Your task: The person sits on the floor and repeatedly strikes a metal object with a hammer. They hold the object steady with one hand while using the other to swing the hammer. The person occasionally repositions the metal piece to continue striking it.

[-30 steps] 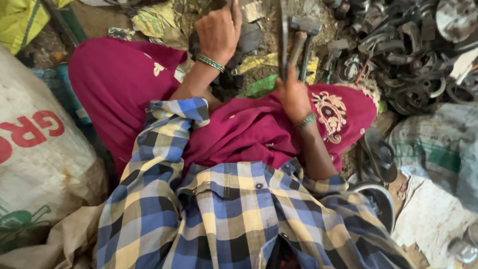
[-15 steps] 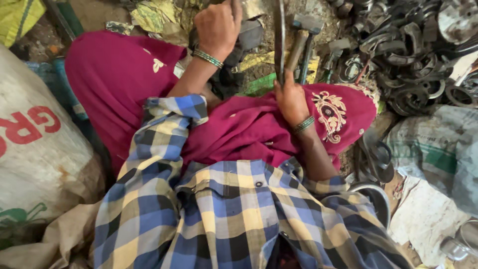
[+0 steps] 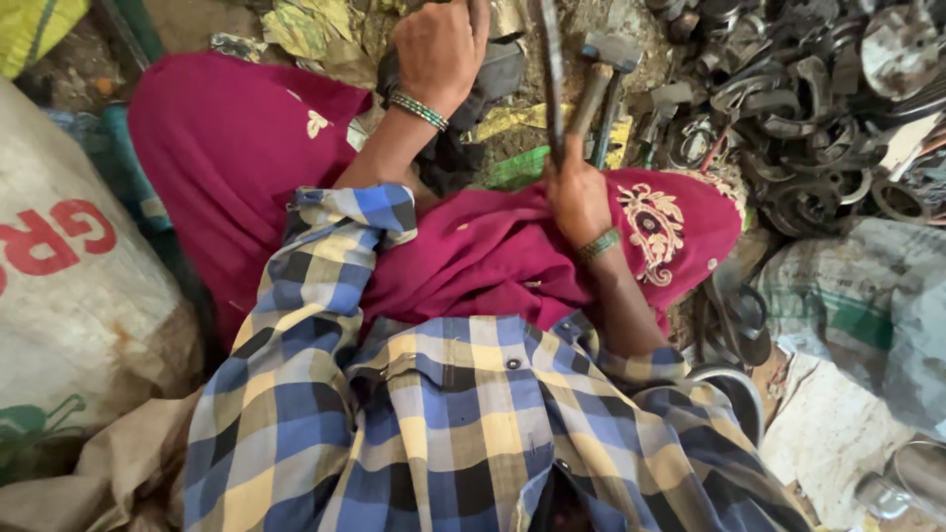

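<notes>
Tight quarters all round. Straight ahead, only a narrow strip of dirt floor [image 3: 581,25] showing, hemmed by crumpled yellow-green wrappers [image 3: 315,30] on the left and a heap of dark rusty metal rings and scrap [image 3: 798,108] crowding the right. Left hand [image 3: 439,44] clenched on a dark lump up top, right hand [image 3: 576,197] gripping a wooden-handled steel hammer [image 3: 596,79], with a thin upright metal bar [image 3: 550,69] wedged between them. Little gap there. Magenta embroidered cloth [image 3: 473,246] filling the lap, blocking any low reach. Far left walled off by a bulky white woven sack [image 3: 79,296]. Lower right taken by a grey-green woven bag [image 3: 857,315], more rings just beside it.
</notes>
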The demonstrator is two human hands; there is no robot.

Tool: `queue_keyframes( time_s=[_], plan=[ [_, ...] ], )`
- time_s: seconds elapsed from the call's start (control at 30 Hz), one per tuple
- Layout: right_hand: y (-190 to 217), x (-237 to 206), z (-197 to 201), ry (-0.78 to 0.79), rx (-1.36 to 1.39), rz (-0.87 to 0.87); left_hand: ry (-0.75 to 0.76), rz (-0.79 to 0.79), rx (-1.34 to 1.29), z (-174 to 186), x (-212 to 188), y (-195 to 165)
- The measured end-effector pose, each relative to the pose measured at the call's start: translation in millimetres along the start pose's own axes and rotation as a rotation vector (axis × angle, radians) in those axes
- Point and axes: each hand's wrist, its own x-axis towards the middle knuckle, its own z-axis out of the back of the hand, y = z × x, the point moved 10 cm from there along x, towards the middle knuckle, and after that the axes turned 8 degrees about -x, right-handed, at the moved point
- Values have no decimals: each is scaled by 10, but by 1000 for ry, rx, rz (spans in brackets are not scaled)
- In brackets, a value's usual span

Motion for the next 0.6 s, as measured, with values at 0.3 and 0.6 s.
queue_keyframes(
  time_s=[0.3,0.6],
  plan=[
    [-453,-401,1060,-688,1018,5,-42,-50,21,-12,-8,-59],
    [-175,-7,182,-43,24,-77,-33,48,20,91,36,48]
  ],
)
